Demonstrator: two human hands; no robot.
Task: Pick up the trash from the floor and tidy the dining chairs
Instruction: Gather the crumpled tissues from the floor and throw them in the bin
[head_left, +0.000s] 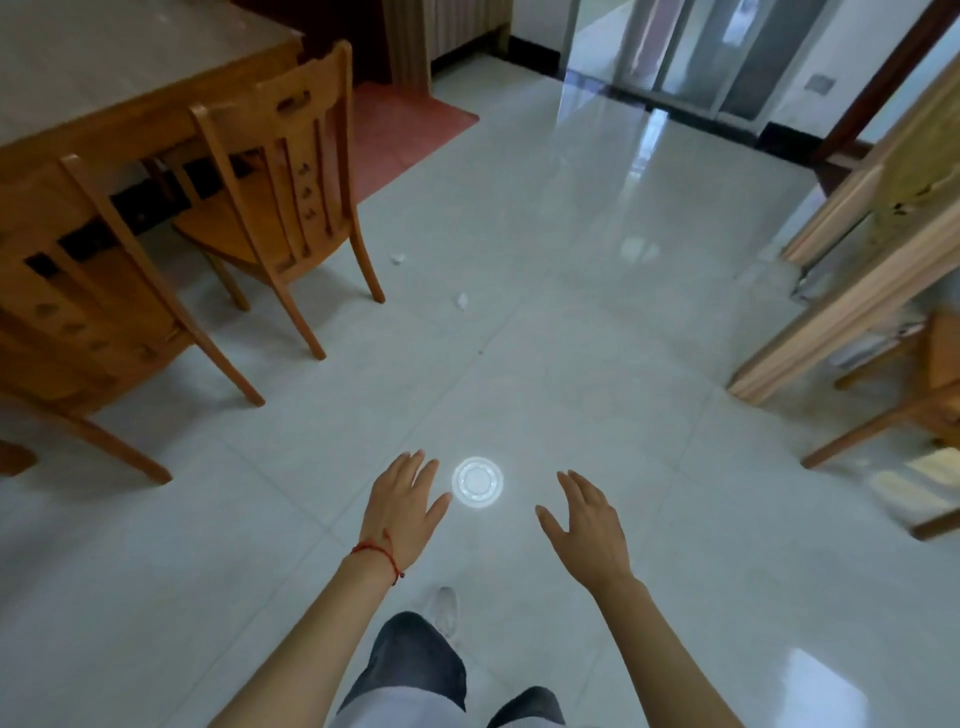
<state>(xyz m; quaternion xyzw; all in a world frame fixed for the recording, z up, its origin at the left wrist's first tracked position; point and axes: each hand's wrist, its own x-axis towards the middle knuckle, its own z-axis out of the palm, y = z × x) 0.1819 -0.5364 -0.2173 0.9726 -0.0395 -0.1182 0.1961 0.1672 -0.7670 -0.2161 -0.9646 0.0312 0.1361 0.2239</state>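
Observation:
Two small white crumpled scraps of paper lie on the pale tiled floor, one (398, 257) beside the far chair's rear leg and one (462, 300) a little nearer. Two wooden dining chairs stand at the table's side, the far one (280, 192) angled out from the table and the near one (78, 306) at the left edge. My left hand (405, 506), with a red string on the wrist, and my right hand (587, 525) are both stretched forward over the floor, fingers apart, holding nothing.
A wooden dining table (104, 67) fills the upper left. A red mat (405, 124) lies beyond the chairs. A wooden door frame (852, 270) and another chair (904, 395) stand on the right. A round lamp reflection (477, 481) shines on the tiles between my hands.

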